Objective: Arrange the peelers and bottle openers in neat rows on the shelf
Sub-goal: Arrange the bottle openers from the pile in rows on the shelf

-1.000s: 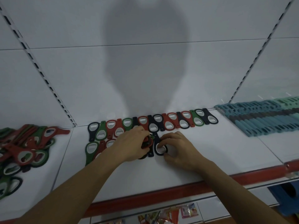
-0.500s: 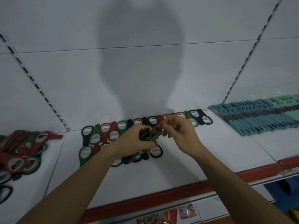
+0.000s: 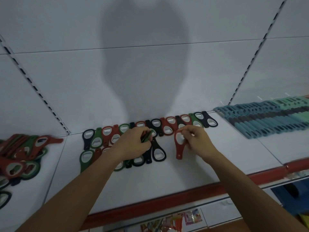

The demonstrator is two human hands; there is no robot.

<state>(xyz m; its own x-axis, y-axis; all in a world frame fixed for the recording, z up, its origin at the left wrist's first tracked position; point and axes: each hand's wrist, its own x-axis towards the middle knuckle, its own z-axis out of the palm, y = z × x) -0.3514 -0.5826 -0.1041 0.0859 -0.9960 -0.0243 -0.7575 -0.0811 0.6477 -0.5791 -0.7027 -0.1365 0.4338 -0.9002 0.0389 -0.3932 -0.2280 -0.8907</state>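
Observation:
A back row of red, green and black bottle openers [image 3: 168, 125] lies along the rear of the white shelf [image 3: 167, 178]. A shorter front row [image 3: 157, 152] runs below it, partly hidden by my left hand. My left hand [image 3: 133, 144] grips a small stack of openers [image 3: 148, 135], green on top. My right hand [image 3: 198, 139] pinches the ring end of a red bottle opener [image 3: 179, 146], held just above the shelf to the right of the front row, its handle pointing toward me. Teal and dark peelers [image 3: 269, 118] lie in rows at the right.
A loose heap of red, green and black openers [image 3: 21, 156] covers the left shelf section. The shelf's red front edge [image 3: 167, 198] runs across below my arms. A lower shelf holds small packets [image 3: 175, 221]. A blue bin [image 3: 291, 190] sits low right.
My right hand drew a red opener from the stack in my left hand and carried it right and down toward the shelf. My left hand stayed over the front row.

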